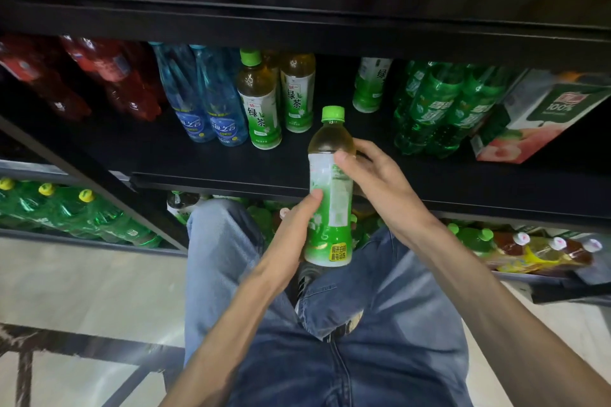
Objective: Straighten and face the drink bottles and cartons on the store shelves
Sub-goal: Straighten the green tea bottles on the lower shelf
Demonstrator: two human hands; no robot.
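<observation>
At centre frame, a person's left hand (299, 218) and right hand (373, 172) both wrap their fingers around a green tea bottle (330, 188), held upright off the shelf (231, 172), plain back label toward the camera. Beyond it, two matching bottles (261, 106) already show their fronts; a gap at upper centre seems unfilled, so facing looks partly done.

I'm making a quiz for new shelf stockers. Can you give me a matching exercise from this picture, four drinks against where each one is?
Things:
1. green tea bottle
2. blue water bottles
3. peach juice carton
4. red drink bottles

Places:
A. right end of the middle shelf
B. left end of that shelf
C. held in both hands, left hand low, right hand high
D. just left of the shelved green tea bottles

Pairs: 1-C, 2-D, 3-A, 4-B
</observation>
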